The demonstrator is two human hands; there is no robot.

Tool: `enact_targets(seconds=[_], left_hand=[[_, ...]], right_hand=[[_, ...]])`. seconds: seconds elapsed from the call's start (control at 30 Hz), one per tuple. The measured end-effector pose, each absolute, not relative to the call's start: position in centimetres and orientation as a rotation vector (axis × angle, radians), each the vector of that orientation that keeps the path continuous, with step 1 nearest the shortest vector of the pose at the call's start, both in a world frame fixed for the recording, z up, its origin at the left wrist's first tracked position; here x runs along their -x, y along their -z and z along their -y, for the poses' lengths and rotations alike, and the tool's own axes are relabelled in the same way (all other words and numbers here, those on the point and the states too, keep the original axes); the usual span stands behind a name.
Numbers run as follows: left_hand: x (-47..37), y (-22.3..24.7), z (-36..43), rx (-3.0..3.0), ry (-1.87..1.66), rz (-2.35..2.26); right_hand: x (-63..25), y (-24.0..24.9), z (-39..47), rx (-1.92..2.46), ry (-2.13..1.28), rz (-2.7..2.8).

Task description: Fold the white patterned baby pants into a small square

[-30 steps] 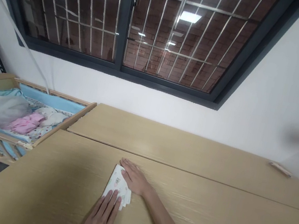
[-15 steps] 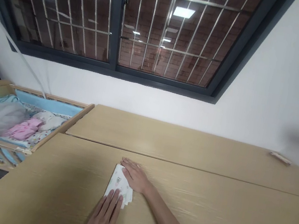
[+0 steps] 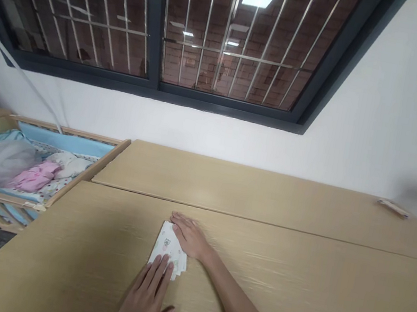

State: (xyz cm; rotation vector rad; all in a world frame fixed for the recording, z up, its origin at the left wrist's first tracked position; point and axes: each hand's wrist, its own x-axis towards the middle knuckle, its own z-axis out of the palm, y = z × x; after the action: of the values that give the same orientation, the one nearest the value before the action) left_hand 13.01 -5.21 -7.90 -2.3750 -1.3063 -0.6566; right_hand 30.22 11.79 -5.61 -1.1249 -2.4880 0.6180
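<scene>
A small folded white cloth (image 3: pixel 170 242) with a faint printed pattern lies flat on the wooden table (image 3: pixel 268 295). Its layers show stepped edges at the lower right. My left hand (image 3: pixel 147 293) rests with fingers stretched out over the cloth's near edge, the thumb held apart. Across the far right corner of the same cloth lies my right hand (image 3: pixel 190 237), flat, its fingers extended toward the upper left. Both palms face down, and part of the cloth is hidden under the fingers.
At the left stands a wooden crib (image 3: pixel 103 167) holding a pink cloth (image 3: pixel 37 175) and pale bedding. Behind the table is a white wall with a barred window (image 3: pixel 221 105). A thin flat object (image 3: pixel 393 208) lies at the table's far right.
The hands and cloth hold nearly the same places relative to each other. The whole view has shifted slightly, so everything sits a little higher in the picture.
</scene>
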Motion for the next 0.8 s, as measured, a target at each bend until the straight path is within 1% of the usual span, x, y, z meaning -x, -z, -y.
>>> enact_targets(seconds=[0.6, 0.7, 0.8], left_hand=[[-12.3, 7.6, 4.8, 2.497, 0.673, 1.355], [-12.2, 7.1, 4.3, 2.543, 0.726, 1.45], [-12.1, 6.4, 2.9, 2.577, 0.806, 1.638]], right_hand=[[-30.1, 5.5, -11.5, 1.142, -0.636, 2.457], [-30.1, 5.6, -11.5, 1.128, -0.631, 2.444], [-30.1, 5.8, -11.6, 1.126, -0.628, 2.424]])
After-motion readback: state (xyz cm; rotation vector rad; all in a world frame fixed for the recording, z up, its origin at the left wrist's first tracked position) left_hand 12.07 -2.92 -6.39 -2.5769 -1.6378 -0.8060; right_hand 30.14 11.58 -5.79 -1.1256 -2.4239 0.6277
